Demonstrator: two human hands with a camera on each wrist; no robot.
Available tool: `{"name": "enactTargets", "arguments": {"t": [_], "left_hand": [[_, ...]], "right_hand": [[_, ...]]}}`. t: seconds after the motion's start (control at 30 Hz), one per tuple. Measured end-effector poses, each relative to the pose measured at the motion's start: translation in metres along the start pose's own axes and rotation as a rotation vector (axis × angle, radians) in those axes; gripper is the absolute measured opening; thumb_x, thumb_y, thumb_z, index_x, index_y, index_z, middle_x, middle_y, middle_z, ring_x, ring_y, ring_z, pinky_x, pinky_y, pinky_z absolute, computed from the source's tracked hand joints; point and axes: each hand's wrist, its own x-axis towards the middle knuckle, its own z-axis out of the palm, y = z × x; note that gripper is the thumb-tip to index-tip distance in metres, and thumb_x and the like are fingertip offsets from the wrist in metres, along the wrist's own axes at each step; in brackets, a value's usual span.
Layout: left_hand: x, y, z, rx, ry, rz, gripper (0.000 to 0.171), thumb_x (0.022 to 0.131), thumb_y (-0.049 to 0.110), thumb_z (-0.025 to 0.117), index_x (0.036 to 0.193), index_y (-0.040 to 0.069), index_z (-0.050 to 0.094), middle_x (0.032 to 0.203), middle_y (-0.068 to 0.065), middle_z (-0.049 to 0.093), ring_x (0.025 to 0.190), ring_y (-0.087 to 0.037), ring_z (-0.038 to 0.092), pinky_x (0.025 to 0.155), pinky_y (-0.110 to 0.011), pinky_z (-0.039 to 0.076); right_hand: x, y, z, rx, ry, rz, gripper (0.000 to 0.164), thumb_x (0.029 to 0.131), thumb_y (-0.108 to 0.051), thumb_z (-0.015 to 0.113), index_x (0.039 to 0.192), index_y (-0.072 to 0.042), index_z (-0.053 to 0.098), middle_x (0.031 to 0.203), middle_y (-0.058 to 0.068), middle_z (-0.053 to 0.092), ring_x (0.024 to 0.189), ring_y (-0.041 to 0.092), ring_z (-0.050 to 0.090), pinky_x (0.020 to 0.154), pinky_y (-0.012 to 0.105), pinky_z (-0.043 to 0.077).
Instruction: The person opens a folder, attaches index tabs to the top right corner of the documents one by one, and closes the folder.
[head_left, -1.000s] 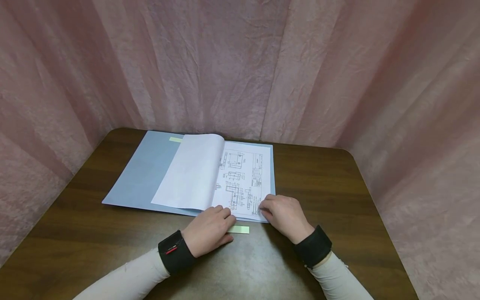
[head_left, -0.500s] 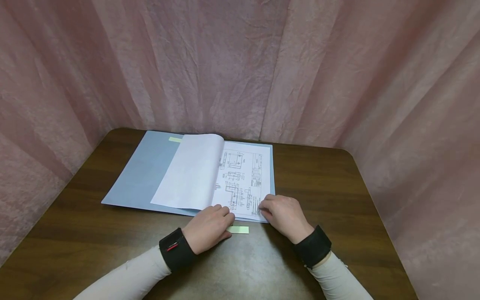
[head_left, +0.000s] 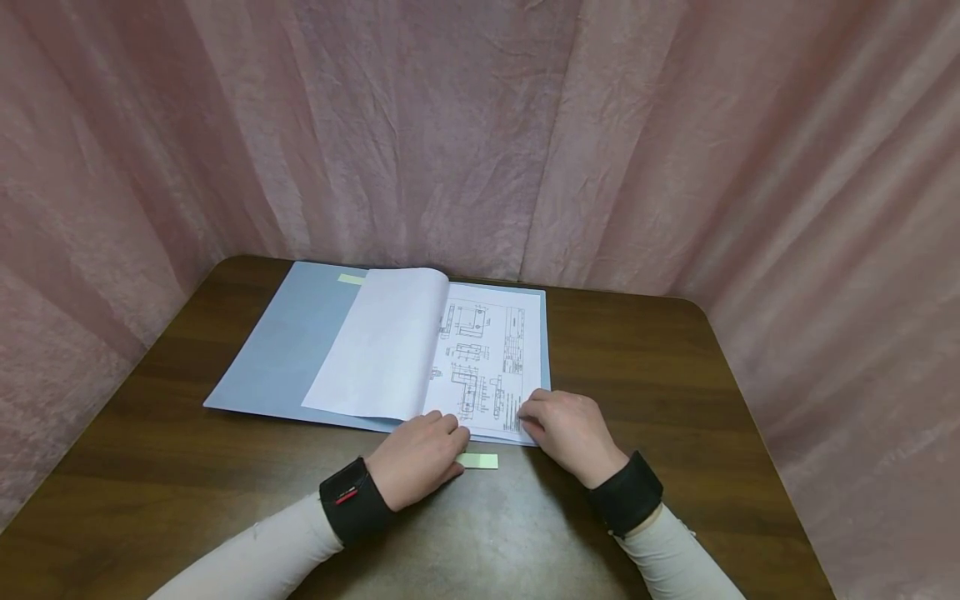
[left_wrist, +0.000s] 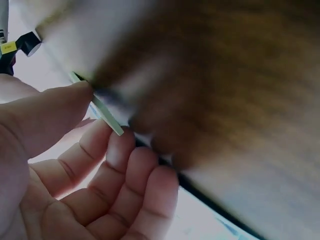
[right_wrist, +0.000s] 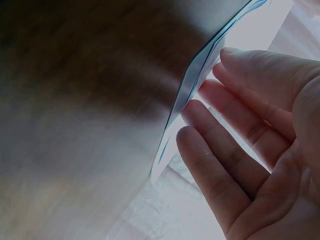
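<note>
In the head view my left hand [head_left: 420, 460] is at the front edge of an open blue folder [head_left: 273, 354]. Its thumb and fingers pinch a narrow pale green paper strip [head_left: 480, 461], seen nearly edge-on as a thin strip [left_wrist: 106, 115] in the left wrist view. My right hand [head_left: 573, 433] rests its fingertips on the lower right corner of a printed technical drawing [head_left: 487, 358] inside the folder. In the right wrist view those fingers [right_wrist: 220, 155] lie fairly straight along the layered paper edge. A turned-over white sheet [head_left: 378, 342] bulges at the fold.
Another pale green strip [head_left: 351, 279] sticks out at the far edge of the turned sheet, over the blue cover. The brown wooden table [head_left: 622, 350] has rounded far corners. Pink curtains [head_left: 465, 142] hang behind and along both sides.
My left hand and the green strip have shifted very slightly. The right hand, folder and pages look the same.
</note>
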Motion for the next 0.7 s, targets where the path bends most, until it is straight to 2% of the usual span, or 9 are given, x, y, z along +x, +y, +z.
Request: {"name": "enactTargets", "arguments": {"t": [0.2,0.5,0.7], "left_hand": [[0.003,0.0,-0.005,-0.036,-0.019,-0.028,0.028,0.089,0.036,0.073,0.102,0.013,0.065,0.078,0.005,0.056,0.069,-0.011,0.051,0.059,-0.027,0.042],[0.013,-0.006,-0.019,-0.079,0.032,-0.044,0.026,0.088,0.034,0.075,0.101,0.015,0.063,0.078,0.008,0.056,0.068,-0.009,0.049,0.06,-0.024,0.041],[0.026,-0.014,-0.034,-0.063,0.074,-0.07,0.027,0.085,0.032,0.077,0.102,0.015,0.064,0.08,0.007,0.057,0.069,-0.011,0.049,0.063,-0.025,0.043]], "right_hand": [[0.0,0.0,0.001,-0.002,0.004,0.0,0.013,0.082,-0.026,0.08,0.095,-0.026,0.078,0.087,-0.015,0.065,0.074,0.001,0.056,0.066,0.022,0.045],[0.001,0.0,-0.004,0.011,-0.016,0.005,0.014,0.083,-0.027,0.079,0.097,-0.025,0.078,0.088,-0.015,0.065,0.074,0.002,0.055,0.067,0.023,0.045],[0.004,0.001,-0.003,0.067,-0.034,0.028,0.015,0.085,-0.026,0.077,0.099,-0.026,0.078,0.09,-0.015,0.066,0.076,0.001,0.056,0.069,0.024,0.047]]}}
